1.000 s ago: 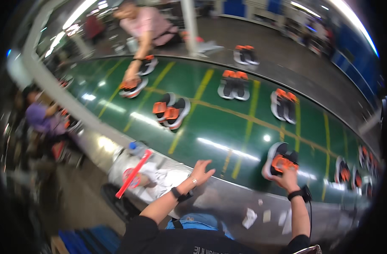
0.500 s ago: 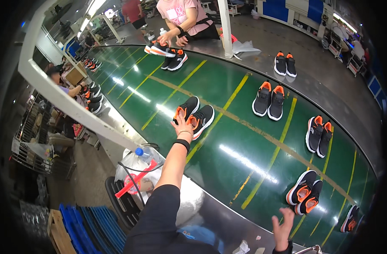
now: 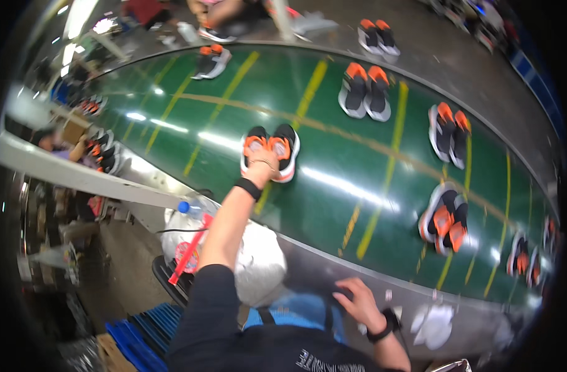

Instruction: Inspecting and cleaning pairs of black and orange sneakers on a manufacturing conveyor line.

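Note:
At the middle of the green belt, my left hand (image 3: 263,165) grips a pair of black sneakers (image 3: 286,147) with orange linings and white-orange soles. Its fingers reach into the heel openings, so the fingertips are hidden, and the toes point away from me. My right hand (image 3: 360,305) hovers near the belt's front edge, fingers apart, holding nothing. Further right on the belt lies another sneaker pair (image 3: 443,218), heels toward me.
More pairs stand along the green belt (image 3: 324,229), including a far pair (image 3: 364,92) and a right-hand pair (image 3: 449,135). A white bag (image 3: 259,259) and a blue-capped bottle (image 3: 187,208) sit by the near edge. A white post (image 3: 79,177) crosses the left. Co-workers are across and to the left.
The held sneakers have turned so their toes point more straight away from me. My right hand has come left, away from the right-hand pair. The whole view has shifted.

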`<state>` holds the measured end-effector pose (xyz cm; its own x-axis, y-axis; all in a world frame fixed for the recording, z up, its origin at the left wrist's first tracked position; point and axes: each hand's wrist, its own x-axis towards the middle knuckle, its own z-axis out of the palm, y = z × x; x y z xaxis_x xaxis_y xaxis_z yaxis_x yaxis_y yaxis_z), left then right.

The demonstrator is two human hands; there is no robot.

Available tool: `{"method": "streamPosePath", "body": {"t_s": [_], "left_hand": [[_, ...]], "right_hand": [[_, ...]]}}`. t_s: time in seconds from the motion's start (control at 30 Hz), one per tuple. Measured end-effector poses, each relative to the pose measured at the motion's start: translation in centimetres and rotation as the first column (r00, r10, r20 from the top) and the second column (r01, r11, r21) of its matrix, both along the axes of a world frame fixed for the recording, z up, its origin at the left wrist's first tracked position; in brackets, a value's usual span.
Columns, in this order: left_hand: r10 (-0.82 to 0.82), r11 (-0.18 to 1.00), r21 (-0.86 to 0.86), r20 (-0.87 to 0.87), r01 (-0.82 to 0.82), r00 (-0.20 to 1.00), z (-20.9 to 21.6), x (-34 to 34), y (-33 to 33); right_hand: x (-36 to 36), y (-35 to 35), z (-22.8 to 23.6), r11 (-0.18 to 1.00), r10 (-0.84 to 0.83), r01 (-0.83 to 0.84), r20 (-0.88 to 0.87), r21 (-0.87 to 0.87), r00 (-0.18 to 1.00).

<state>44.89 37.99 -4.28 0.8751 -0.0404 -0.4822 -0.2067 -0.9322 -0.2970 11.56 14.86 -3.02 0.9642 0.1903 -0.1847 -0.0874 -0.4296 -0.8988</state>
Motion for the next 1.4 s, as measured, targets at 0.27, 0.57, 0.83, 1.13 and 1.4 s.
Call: {"method": "streamPosePath", "body": {"t_s": [0.27,0.57,0.83,1.13,1.4], "left_hand": [[-0.363,0.836,-0.354,0.217,0.42,0.906,2.9,-19.9,-2.4],[-0.553,0.641,-0.566,0.128,0.518,0.823,-1.8,-36.8,0.0],[-0.087,0.36,-0.908,0.198,0.216,0.976,-1.4,-37.9,3.8],[0.083,-0.123,-0.733,-0.68,-0.669,0.729,-10.9,-34.3,6.5],[-0.111,-0.283,-0.36,-0.909,-0.889,0.403,-8.3,-34.9,6.5]], "right_hand": [[-11.4,2.0,-3.9,0.996,-0.092,0.093,-0.251,-0.007,0.963],[-16.9,0.4,-9.4,0.676,-0.704,0.704,0.093,-0.218,0.704],[-16.4,6.7,-7.0,0.633,-0.683,0.742,-0.292,0.22,0.669],[-12.5,8.6,-9.4,0.486,-0.636,0.709,-0.35,0.511,0.688],[-15.2,7.8,-8.0,0.376,-0.391,0.737,-0.624,0.562,0.676]]}}
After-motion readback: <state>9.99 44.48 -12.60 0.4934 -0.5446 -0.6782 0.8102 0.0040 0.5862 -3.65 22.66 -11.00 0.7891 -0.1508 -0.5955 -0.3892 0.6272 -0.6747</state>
